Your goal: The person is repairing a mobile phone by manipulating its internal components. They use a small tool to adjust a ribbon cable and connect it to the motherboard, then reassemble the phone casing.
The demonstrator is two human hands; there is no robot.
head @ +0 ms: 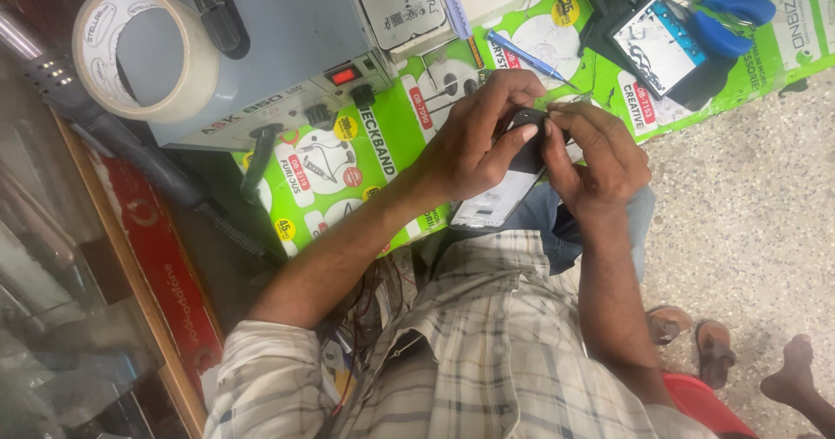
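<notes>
Nearest the camera, the person's checked shirt (487,352) is filling the lower middle of the view, and both bare forearms are reaching up from it toward a phone (509,178) that is being held above the lap, over the blue trousers (565,226). The left hand (474,139) is closing around the phone's left edge and upper end, its fingers curling over the dark top while the thumb is pressing on the near side. The right hand (596,156) is gripping the same phone from the right, its fingertips meeting those of the left hand at the dark upper end, so the phone is sitting between the 2 hands and touching both; its pale lower part is sticking out below them, tilting down to the left. Just beyond the hands, a desk covered with a green printed sheet (383,152) is carrying a grey box-shaped unit (287,56) with a red switch, and a roll of clear tape (143,52) is resting on top of it. Farther right, a blue-handled screwdriver (526,56) is lying near a small device with a screen (661,43) and blue-handled scissors (735,13). At the lower right, sandalled feet (691,339) are resting on the speckled floor (748,195).
</notes>
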